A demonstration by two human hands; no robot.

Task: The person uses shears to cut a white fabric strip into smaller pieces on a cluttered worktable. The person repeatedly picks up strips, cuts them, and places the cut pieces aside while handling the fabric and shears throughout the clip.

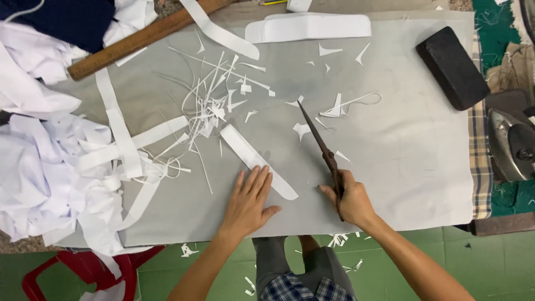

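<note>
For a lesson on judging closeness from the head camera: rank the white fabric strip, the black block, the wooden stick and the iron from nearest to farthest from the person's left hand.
From the left hand:
1. White fabric strip, under its fingertips.
2. Wooden stick, far upper left.
3. Black block, upper right.
4. Iron, at the right edge.

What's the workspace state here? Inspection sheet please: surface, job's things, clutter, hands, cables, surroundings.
Surface: grey cloth-covered table, checked cloth at its right edge.
Job's things: white fabric strip; dark scissors, blades closed.
Clutter: white offcuts, heaped white fabric, wooden stick, black block.
Hands: left hand flat on the strip's end; right hand grips the scissors.
Cables: nothing seen.
Surroundings: iron, red stool, green floor.
</note>
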